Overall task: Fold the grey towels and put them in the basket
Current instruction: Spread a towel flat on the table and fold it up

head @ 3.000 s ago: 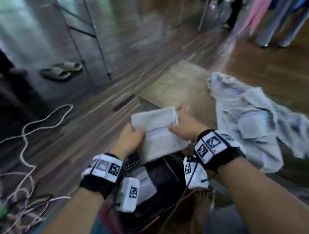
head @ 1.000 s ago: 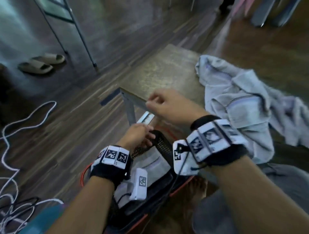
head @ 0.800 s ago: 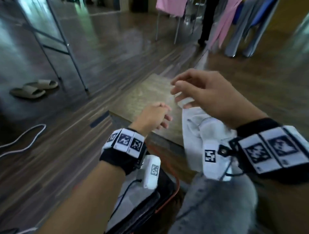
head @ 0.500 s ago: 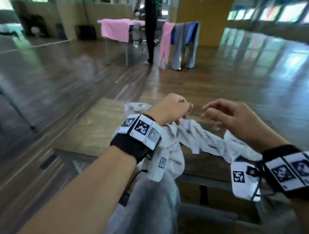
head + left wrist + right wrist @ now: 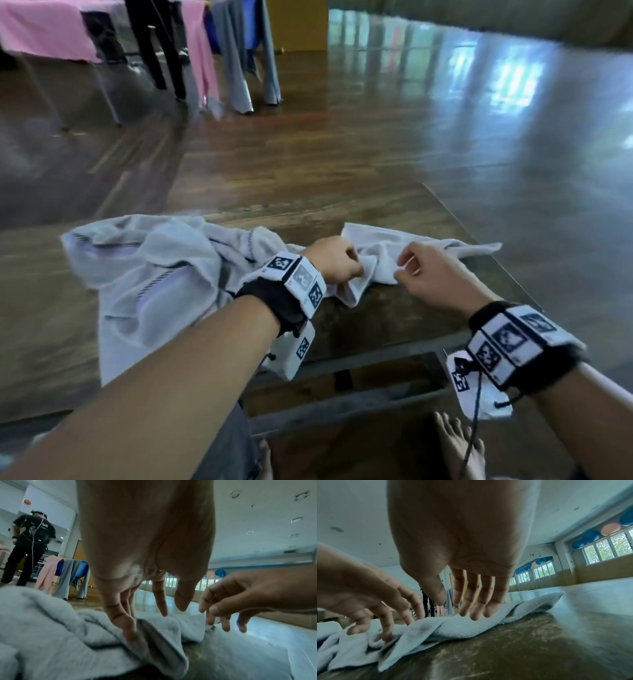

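Note:
Several crumpled grey towels (image 5: 154, 274) lie heaped on the left part of a low wooden table (image 5: 394, 212). One grey towel (image 5: 411, 243) stretches from the heap to the right. My left hand (image 5: 356, 270) is on its bunched middle. In the left wrist view the left hand (image 5: 171, 609) reaches down, and its outer fingers (image 5: 130, 631) press into a fold of the towel (image 5: 163, 635). My right hand (image 5: 402, 270) is just to the right. Its fingers (image 5: 471, 609) hang straight, close over the towel (image 5: 471, 626), holding nothing. The basket is out of view.
The table's front edge and metal frame (image 5: 359, 401) are right before me, with bare feet (image 5: 459, 442) beneath. Shiny wooden floor spreads beyond. Far back left are a pink-covered table (image 5: 51, 31), hanging clothes (image 5: 233, 51) and a person in black (image 5: 29, 545).
The folded towel went down into the basket and both hands let go of it. My view swung up to the table, and both hands came onto the loose towel there.

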Demonstrator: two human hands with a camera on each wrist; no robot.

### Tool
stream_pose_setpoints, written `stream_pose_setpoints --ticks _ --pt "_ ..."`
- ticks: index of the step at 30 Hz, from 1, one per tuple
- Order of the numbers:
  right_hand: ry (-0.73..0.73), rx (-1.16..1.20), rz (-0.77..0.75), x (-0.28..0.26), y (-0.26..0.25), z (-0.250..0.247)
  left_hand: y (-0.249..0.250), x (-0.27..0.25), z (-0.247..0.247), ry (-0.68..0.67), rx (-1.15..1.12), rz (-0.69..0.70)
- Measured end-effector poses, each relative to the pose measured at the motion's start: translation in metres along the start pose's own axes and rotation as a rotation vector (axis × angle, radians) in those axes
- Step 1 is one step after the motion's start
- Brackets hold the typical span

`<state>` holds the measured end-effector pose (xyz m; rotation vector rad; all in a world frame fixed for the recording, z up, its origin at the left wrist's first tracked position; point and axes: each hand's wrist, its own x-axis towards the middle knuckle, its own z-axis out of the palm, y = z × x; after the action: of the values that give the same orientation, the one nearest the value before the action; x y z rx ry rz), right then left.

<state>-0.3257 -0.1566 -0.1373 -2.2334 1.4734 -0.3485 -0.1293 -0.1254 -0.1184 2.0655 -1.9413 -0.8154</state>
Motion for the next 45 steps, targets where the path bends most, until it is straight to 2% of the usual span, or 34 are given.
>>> stream_pose_setpoints --ticks 4,7,10,13,15,18,21,25,28,31,33,36,38,41,43,45 --pt "-0.052 -0.162 -0.012 0.011 0.005 0.005 0.0 0.011 0.024 0.134 0.01 -0.059" --pt "-0.029 -0.148 -0.061 0.016 0.008 0.01 0.011 0.017 0.024 0.226 -0.099 0.138" --pt "-0.009 -0.059 -0.171 0.019 0.005 0.009 0.025 0.019 0.02 0.23 -0.306 0.356" --pt "0.099 0.054 -0.133 0.029 0.001 -0.004 0.024 0.02 0.017 0.292 -0.388 0.443" --pt "0.219 0.114 -0.112 0.035 0.0 -0.015 0.015 0.022 0.016 0.348 -0.229 0.411" --pt "0.374 0.241 -0.091 0.04 -0.008 -0.024 -0.003 0.022 0.013 0.377 0.059 0.236" --pt "0.495 0.41 -0.066 0.044 -0.014 -0.029 -0.025 0.02 0.002 0.455 0.079 0.119" --pt "0.533 0.681 0.021 0.051 -0.011 -0.035 -0.045 0.013 -0.014 0.486 -0.017 0.059" --pt "0.602 0.82 0.065 0.053 -0.01 -0.038 -0.052 0.009 -0.021 0.603 0.077 0.04" --pt "0.656 0.964 0.113 0.056 -0.009 -0.041 -0.059 0.006 -0.028 0.7 0.137 -0.039" --pt "0.641 0.971 0.111 0.058 -0.007 -0.041 -0.062 0.004 -0.033 0.724 0.069 -0.036" --pt "0.541 0.646 0.032 0.058 -0.005 -0.036 -0.055 0.001 -0.038 0.788 -0.046 0.018" --pt "0.421 0.51 -0.029 0.056 -0.007 -0.029 -0.044 0.001 -0.04 0.783 -0.226 0.036" --pt "0.277 0.351 -0.078 0.05 -0.013 -0.019 -0.026 0.002 -0.041 0.654 -0.596 -0.012" --pt "0.192 0.314 -0.15 0.042 -0.021 -0.015 -0.015 0.004 -0.038 0.562 -0.692 -0.03" --pt "0.06 0.43 -0.24 0.035 -0.03 -0.012 -0.006 0.005 -0.034 0.502 -0.734 -0.007"
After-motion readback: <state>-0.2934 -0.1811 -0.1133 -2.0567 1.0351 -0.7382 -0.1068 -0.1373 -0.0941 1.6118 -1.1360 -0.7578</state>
